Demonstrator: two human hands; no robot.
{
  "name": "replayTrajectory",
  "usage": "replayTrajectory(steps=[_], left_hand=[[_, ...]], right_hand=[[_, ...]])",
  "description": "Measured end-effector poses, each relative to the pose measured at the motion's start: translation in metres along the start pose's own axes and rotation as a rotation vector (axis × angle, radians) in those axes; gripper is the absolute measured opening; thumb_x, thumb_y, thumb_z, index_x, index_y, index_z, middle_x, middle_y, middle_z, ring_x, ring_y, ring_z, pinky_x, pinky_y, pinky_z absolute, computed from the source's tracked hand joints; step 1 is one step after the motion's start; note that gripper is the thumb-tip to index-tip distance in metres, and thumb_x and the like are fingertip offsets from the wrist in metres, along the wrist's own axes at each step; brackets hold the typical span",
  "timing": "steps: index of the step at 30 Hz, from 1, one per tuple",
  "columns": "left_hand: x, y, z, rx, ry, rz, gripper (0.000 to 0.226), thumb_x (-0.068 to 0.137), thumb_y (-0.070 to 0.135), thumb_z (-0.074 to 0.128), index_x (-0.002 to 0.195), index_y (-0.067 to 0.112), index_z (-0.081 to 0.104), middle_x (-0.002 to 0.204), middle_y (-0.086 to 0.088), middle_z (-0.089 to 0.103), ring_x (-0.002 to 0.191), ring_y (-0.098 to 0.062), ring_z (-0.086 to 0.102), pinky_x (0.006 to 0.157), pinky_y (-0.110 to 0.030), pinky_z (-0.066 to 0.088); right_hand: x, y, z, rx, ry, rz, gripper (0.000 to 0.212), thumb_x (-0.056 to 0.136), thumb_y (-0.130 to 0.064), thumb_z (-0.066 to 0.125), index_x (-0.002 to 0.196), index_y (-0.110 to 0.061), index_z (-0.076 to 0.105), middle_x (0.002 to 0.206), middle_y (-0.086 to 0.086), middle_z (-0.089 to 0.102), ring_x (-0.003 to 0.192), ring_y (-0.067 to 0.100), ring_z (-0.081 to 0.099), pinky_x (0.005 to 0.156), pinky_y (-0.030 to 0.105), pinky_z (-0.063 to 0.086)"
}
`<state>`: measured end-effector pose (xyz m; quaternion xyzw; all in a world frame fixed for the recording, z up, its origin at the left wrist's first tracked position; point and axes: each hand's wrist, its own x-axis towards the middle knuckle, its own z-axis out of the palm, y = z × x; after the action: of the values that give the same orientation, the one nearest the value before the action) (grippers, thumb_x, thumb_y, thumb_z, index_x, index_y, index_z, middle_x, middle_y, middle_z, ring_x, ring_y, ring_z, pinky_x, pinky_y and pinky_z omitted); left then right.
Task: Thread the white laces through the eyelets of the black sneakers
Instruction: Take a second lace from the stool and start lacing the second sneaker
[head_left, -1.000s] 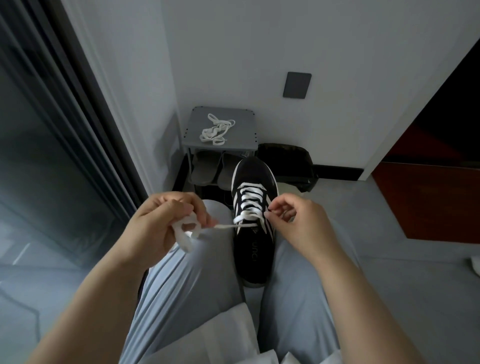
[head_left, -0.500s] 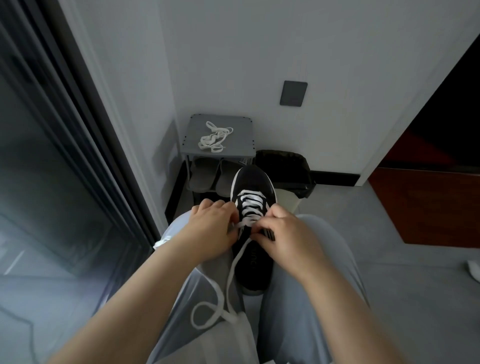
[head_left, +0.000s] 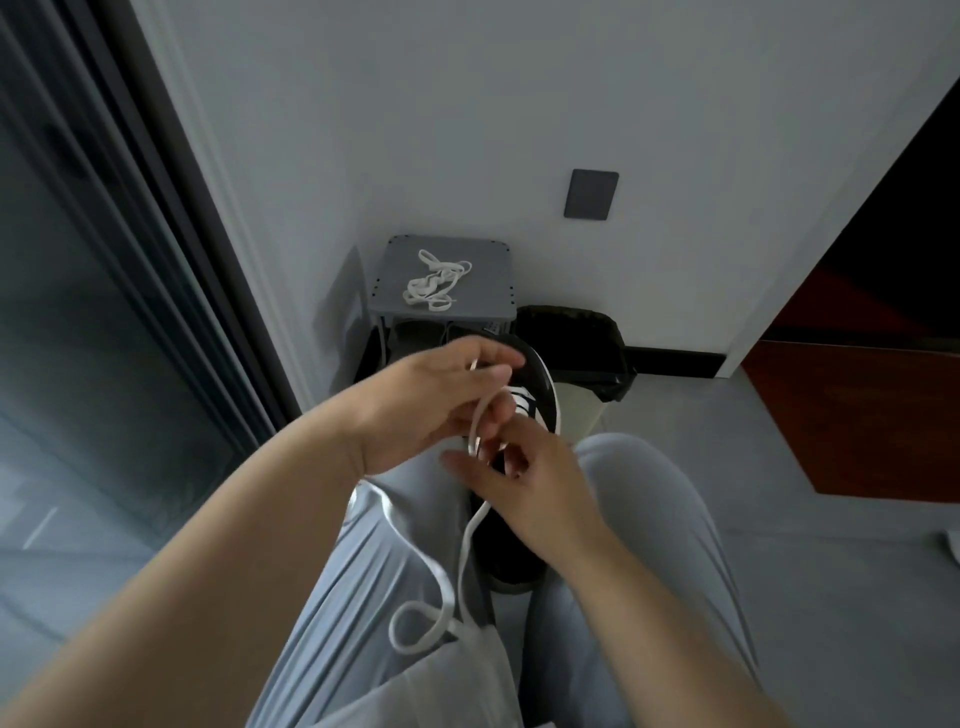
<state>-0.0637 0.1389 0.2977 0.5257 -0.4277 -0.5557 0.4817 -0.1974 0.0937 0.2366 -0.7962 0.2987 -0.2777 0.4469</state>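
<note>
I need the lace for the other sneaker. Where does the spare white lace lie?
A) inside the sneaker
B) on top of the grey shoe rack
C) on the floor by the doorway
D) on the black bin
B: the spare white lace lies bundled on the flat top of the grey shoe rack by the wall.

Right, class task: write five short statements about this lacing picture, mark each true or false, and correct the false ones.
1. The left hand pinches the white lace. True.
2. The black sneaker stands on the floor. False: it rests between the person's thighs.
3. A spare lace lies on the grey stool. True.
4. The wall plate is white. False: it is dark grey.
5. The white lace's slack loops over the trousers. True.
</note>
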Motion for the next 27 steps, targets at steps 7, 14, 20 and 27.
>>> replayTrajectory(steps=[7,14,20,27], left_hand=[[0.001,0.001,-0.035,-0.353,0.345,0.043,0.019,0.093,0.012,0.046,0.104,0.005,0.060,0.062,-0.003,0.050,0.050,-0.010,0.044,0.050,-0.019,0.047],[0.002,-0.033,-0.072,0.780,0.564,-0.116,0.021,0.089,0.029,0.058,0.104,0.014,0.060,0.083,-0.003,0.064,0.073,-0.016,0.057,0.069,-0.027,0.044],[0.002,-0.034,-0.010,0.972,0.215,0.365,0.030,0.094,0.026,0.046,0.116,0.013,0.060,0.104,0.006,0.059,0.096,-0.003,0.051,0.086,-0.010,0.037],[-0.012,-0.060,-0.006,0.895,0.366,0.170,0.009,0.088,0.037,0.057,0.089,0.032,0.064,0.075,0.017,0.063,0.076,0.000,0.058,0.073,-0.027,0.049]], right_hand=[[0.004,0.002,-0.040,0.267,-0.037,0.024,0.034,0.093,-0.035,0.049,0.062,-0.026,0.058,0.059,-0.010,0.056,0.063,0.004,0.054,0.071,0.013,0.042],[0.006,0.023,-0.072,0.295,0.126,0.069,0.031,0.091,-0.047,0.051,0.067,-0.030,0.063,0.046,-0.009,0.034,0.045,0.003,0.032,0.057,0.026,0.043],[0.008,0.014,-0.028,-0.066,-0.047,0.001,0.004,0.081,-0.027,0.071,0.078,-0.028,0.071,0.072,-0.007,0.065,0.069,0.003,0.059,0.065,0.021,0.045],[0.005,0.018,-0.014,-0.114,0.168,-0.037,0.006,0.076,-0.019,0.076,0.077,-0.022,0.071,0.076,-0.012,0.058,0.069,0.001,0.053,0.062,0.009,0.037]])
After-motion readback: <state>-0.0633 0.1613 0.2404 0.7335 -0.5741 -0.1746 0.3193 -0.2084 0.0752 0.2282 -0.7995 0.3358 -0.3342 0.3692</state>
